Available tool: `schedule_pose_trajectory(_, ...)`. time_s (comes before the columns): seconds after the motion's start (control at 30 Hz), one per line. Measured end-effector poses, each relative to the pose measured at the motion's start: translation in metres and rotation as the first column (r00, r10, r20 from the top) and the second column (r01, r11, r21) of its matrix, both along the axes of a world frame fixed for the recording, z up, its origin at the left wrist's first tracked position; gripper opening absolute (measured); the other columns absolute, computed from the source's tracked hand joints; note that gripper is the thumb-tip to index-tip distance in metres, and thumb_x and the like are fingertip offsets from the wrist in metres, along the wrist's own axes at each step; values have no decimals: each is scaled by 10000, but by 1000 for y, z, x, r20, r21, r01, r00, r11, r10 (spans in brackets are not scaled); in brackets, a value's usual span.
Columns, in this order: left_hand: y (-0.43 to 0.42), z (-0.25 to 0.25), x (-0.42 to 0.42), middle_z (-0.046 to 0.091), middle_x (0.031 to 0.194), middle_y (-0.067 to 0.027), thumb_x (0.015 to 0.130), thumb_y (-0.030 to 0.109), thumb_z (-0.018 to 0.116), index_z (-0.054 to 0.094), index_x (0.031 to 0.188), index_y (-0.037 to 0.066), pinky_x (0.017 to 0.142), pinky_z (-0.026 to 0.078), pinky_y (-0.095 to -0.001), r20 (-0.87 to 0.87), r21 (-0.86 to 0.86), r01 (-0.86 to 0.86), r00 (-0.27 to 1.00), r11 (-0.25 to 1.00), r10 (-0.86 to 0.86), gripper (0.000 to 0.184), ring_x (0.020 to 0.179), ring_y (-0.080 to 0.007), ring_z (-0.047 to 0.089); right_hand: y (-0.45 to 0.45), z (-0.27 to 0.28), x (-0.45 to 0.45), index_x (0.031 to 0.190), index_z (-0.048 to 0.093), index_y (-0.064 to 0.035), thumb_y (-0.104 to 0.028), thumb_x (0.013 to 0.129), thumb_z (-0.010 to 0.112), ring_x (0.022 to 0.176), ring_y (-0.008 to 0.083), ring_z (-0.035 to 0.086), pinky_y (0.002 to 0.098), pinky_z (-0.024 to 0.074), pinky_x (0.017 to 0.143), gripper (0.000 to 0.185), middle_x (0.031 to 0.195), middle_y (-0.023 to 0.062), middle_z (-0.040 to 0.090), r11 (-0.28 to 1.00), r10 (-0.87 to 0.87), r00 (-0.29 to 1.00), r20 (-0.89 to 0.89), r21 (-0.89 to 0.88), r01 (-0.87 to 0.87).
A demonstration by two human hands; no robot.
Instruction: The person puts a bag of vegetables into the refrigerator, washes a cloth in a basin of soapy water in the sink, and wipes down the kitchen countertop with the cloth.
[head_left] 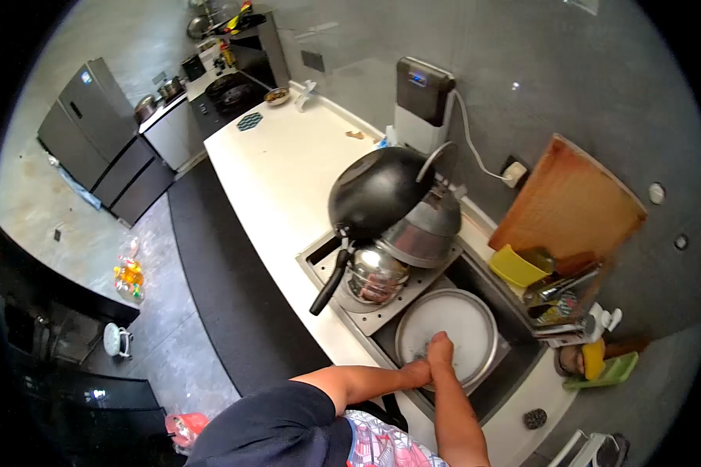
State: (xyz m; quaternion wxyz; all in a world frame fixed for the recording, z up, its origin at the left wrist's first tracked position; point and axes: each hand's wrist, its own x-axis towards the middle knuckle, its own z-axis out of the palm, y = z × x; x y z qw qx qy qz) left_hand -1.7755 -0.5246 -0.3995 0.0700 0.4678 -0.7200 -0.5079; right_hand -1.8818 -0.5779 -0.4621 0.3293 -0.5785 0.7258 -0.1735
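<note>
A round metal basin (487,307) filled with white, cloudy water sits in the dark sink (514,381). Over its near side, my right hand (442,350) looks closed, its back turned up; what it may hold is hidden. My left hand (418,373) is beside it at the basin's near rim, close against the right wrist, its fingers out of sight. A small greyish patch shows in the water beside the hands, too unclear to name. Left of the basin, a black wok (378,191) leans tilted on a steel pot (424,229) and a shiny metal bowl (375,274).
A wooden cutting board (565,202) leans on the wall behind a yellow container (518,266). A dark scouring pad (534,419) lies right of the sink. Green rack (604,372) stands at the corner. White counter (280,179) runs left toward a stove (230,93).
</note>
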Motion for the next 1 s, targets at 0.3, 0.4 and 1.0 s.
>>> schedule_pose_trajectory(0.3, 1, -40, -11, 657, 985, -211, 861, 411, 523, 612, 1019, 30, 785, 503, -458, 206, -17, 180, 963, 983, -173, 422, 889, -377, 643, 64, -10, -35, 1200, 484, -43, -343, 872, 595, 908, 424, 580, 443, 481, 797, 459, 1032, 221, 597, 869, -231, 964, -135, -475, 142)
schedule_pose_trajectory(0.4, -5, -48, -11, 640, 1033, -229, 832, 501, 523, 587, 1075, 25, 824, 495, -451, 108, -103, 94, 991, 990, -83, 539, 947, -397, 621, 83, 33, -48, 1299, 431, -81, -358, 902, 572, 1061, 347, 539, 421, 447, 906, 503, 1193, 159, 551, 858, -514, 751, 415, 225, 463)
schedule_pose_trajectory(1.0, -40, 172, 306, 603, 926, -69, 963, 224, 495, 495, 1055, 26, 772, 465, -298, -766, 93, -690, 410, 717, 494, 218, 882, -131, 566, 85, 268, 169, 1231, 521, 18, -198, 801, 646, 1109, 183, 534, 332, 374, 992, 497, 1180, 87, 584, 949, 284, 648, 707, -108, -297)
